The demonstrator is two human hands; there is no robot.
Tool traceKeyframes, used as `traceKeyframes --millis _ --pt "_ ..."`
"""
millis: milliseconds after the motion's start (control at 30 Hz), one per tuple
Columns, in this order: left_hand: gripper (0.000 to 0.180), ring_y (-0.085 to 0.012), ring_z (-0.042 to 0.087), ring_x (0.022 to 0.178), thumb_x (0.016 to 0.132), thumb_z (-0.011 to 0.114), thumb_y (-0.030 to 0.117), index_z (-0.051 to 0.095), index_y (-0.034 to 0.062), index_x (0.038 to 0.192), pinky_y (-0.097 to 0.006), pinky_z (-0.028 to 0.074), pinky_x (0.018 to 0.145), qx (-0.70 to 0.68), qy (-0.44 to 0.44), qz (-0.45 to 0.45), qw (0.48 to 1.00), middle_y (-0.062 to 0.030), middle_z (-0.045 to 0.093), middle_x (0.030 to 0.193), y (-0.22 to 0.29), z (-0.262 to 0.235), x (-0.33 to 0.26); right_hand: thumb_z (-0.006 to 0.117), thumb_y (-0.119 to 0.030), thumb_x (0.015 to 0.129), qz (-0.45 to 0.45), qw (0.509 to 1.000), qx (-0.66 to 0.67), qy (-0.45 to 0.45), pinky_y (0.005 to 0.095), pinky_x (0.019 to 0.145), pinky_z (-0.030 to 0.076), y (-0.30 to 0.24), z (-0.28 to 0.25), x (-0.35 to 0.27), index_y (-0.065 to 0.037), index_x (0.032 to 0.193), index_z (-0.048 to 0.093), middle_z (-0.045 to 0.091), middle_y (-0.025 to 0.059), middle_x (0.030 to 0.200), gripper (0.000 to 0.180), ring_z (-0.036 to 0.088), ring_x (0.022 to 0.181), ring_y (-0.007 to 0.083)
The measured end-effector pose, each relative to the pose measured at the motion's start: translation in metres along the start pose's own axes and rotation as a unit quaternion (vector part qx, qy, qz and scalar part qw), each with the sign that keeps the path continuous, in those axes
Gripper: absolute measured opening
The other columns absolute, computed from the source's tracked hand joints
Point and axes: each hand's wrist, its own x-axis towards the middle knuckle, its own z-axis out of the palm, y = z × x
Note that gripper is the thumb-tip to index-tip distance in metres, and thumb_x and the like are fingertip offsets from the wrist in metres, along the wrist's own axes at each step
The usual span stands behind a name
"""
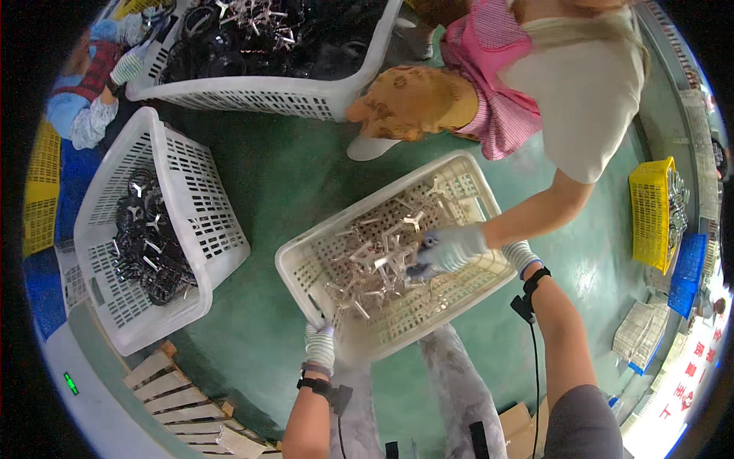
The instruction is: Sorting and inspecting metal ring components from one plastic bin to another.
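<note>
A white rectangular plastic basket is in front of me, tilted in view, with a loose pile of shiny three-armed metal parts inside. My left hand, in a striped knit glove, grips the basket's near-left end. At its right end my right hand, gloved alike, is closed on the rim; the fingers are partly hidden behind the wall. A co-worker's gloved hand reaches into the basket over the metal parts from the right and looks slightly blurred.
On the left stands a tall white crate of black round parts and metal pieces. A larger white crate is at the top. The co-worker stands opposite; another person is far left. A yellow basket and wooden pallet flank the green floor.
</note>
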Motion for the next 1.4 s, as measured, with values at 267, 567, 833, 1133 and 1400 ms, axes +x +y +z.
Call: traceKeyframes --millis 267,567,833,1133,1400 --pt "0.049 -0.0241 0.058 0.095 0.078 0.062 0.01 0.048 -0.0019 0.124 -0.036 0.046 0.086 0.077 0.026 -0.033 0.996 -0.0136 0.061 0.109 0.092 -0.06 -0.127 0.061 -0.023 0.088 0.131 0.991 -0.008 0.002 0.0349 0.081 0.049 -0.092 -0.03 -0.144 -0.004 0.111 0.063 0.069 0.0105 0.097 0.03 0.063 0.088 0.0221" --pt "0.042 -0.0211 0.058 0.092 0.078 0.059 0.001 0.054 0.0024 0.119 -0.033 0.048 0.083 0.139 -0.052 0.033 0.988 -0.0069 0.062 0.104 0.205 -0.049 -0.263 0.062 -0.012 0.076 0.22 0.972 0.019 0.076 0.037 0.075 0.05 -0.171 -0.168 -0.328 -0.002 0.096 0.067 0.069 0.0146 0.084 0.023 0.066 0.081 0.0253" --pt "0.039 -0.0162 0.058 0.085 0.08 0.063 0.006 0.056 0.0019 0.119 -0.031 0.049 0.077 0.112 -0.242 0.086 0.96 -0.0038 0.062 0.099 0.294 0.036 -0.418 0.06 -0.005 0.075 0.251 0.942 0.167 0.15 0.0324 0.071 0.05 -0.185 -0.358 -0.514 0.0 0.103 0.065 0.067 0.0052 0.087 0.028 0.061 0.079 0.0159" --pt "0.029 -0.0118 0.055 0.078 0.079 0.063 0.006 0.061 0.003 0.108 -0.029 0.049 0.07 0.182 -0.368 0.176 0.895 -0.0017 0.062 0.091 0.402 0.243 -0.539 0.059 0.002 0.07 0.148 0.874 0.384 0.258 0.0308 0.073 0.052 -0.166 -0.551 -0.617 0.003 0.108 0.062 0.066 0.0063 0.093 0.038 0.062 0.08 0.0168" --pt "0.034 -0.0151 0.059 0.08 0.078 0.066 0.004 0.058 0.0022 0.111 -0.028 0.051 0.075 0.197 -0.4 0.254 0.859 -0.0036 0.063 0.091 0.465 0.399 -0.513 0.062 -0.002 0.07 0.115 0.835 0.444 0.305 0.0284 0.069 0.051 -0.157 -0.644 -0.546 0.003 0.107 0.062 0.066 0.0055 0.089 0.037 0.06 0.073 0.0151"
